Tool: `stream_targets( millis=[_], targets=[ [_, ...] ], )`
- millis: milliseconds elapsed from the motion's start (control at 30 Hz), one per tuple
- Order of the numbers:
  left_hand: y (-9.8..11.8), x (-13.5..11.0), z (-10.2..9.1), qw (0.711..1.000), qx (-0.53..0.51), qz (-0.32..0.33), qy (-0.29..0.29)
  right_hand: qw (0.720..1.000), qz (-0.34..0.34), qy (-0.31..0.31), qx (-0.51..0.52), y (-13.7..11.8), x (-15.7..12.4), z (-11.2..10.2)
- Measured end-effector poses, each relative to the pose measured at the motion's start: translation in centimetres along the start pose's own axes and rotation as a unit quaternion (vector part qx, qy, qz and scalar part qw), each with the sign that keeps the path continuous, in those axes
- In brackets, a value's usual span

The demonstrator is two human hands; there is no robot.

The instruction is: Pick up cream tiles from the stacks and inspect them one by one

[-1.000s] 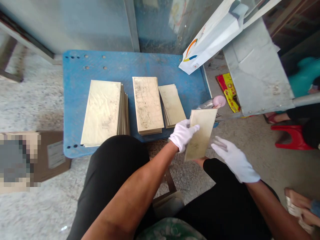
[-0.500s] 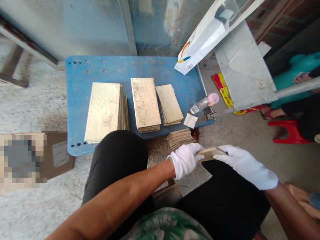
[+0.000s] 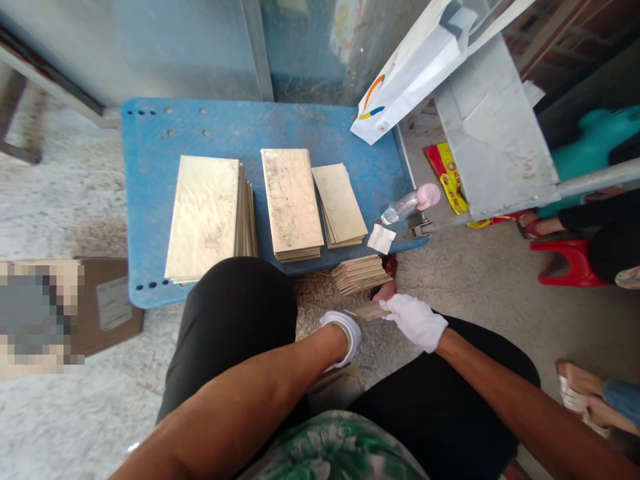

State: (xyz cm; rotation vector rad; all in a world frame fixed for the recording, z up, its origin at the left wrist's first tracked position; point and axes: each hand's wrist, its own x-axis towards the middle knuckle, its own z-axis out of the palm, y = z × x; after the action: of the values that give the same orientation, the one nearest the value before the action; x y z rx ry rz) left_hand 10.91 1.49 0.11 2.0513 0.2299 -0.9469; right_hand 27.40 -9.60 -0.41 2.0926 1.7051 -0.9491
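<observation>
Over my remote feed, my right grip (image 3: 413, 323) was clamped on the right end of a thin board (image 3: 369, 311), near-side of the small stack (image 3: 361, 275), its length pointing left toward my left hand (image 3: 334, 319), whose hidden grip I couldn't tell.

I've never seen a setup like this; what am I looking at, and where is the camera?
No machine here, just a person seen through one camera on their head, looking forward and down. The blue table bears three stacks of flat pieces, a bottle with a pink cap and a white scrap. A smaller stack shows just off the near edge. The gloved right hand holds a thin piece; the gloved left hand is beside it, fingers hidden, so whether it holds too is unclear.
</observation>
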Motion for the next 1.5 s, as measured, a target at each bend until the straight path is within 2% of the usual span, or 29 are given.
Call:
stream_targets(
  millis=[100, 133, 400, 633, 700, 833, 933, 1033, 1100, 1167, 1233, 1333, 1400, 1500],
  targets=[
    [0.0, 0.5, -0.2, 0.995, 0.072, 0.032, -0.068, 1.000, -0.005, -0.023, -0.003, 0.1, 2.4, 0.2],
    [0.0, 0.5, -0.4, 0.994, 0.078, 0.034, -0.073, 1.000, -0.003, -0.022, 0.003, 0.1, 3.0, 0.4],
    [0.1, 0.5, -0.2, 1.000, 0.009, 0.001, -0.021, 0.998, 0.045, -0.017, 0.051, 0.4, 5.3, 2.8],
    [0.2, 0.5, -1.1, 0.995, 0.072, 0.034, -0.068, 0.997, 0.051, 0.008, 0.049, 0.4, 5.2, 2.4],
    [0.2, 0.5, -1.3, 0.997, 0.061, 0.024, -0.039, 0.997, 0.052, 0.015, 0.050, 0.2, 5.1, 2.0],
    [-0.1, 0.6, -2.0, 0.996, 0.001, -0.038, 0.086, 0.997, 0.065, 0.014, 0.039, -0.1, 5.0, 1.4],
    [-0.4, 0.6, -2.9, 0.992, -0.014, -0.067, 0.106, 0.997, 0.070, 0.032, 0.024, 0.1, 5.0, 1.2],
    [-0.7, 0.6, -3.7, 0.990, -0.032, -0.074, 0.111, 0.991, 0.075, 0.104, 0.049, 0.7, 5.1, 0.7],
    [-0.8, 0.6, -4.2, 0.988, -0.043, -0.079, 0.122, 0.976, 0.100, 0.166, 0.099, 1.2, 5.5, 0.0],
    [-0.8, 0.7, -4.9, 0.981, -0.072, -0.086, 0.159, 0.955, 0.138, 0.215, 0.151, 1.6, 6.3, -1.1],
    [-1.0, 0.9, -5.9, 0.954, -0.146, -0.090, 0.248, 0.938, 0.169, 0.242, 0.183, 1.8, 7.4, -2.3],
    [-1.6, 1.8, -7.7, 0.866, -0.295, -0.112, 0.388, 0.936, 0.177, 0.236, 0.192, 1.7, 9.9, -4.3],
    [-2.4, 2.7, -8.9, 0.815, -0.361, -0.140, 0.432, 0.943, 0.163, 0.219, 0.188, 1.4, 12.0, -5.4],
    [-4.0, 3.9, -9.9, 0.760, -0.450, -0.168, 0.438, 0.949, 0.157, 0.198, 0.188, 1.0, 15.3, -6.6]
  ],
)
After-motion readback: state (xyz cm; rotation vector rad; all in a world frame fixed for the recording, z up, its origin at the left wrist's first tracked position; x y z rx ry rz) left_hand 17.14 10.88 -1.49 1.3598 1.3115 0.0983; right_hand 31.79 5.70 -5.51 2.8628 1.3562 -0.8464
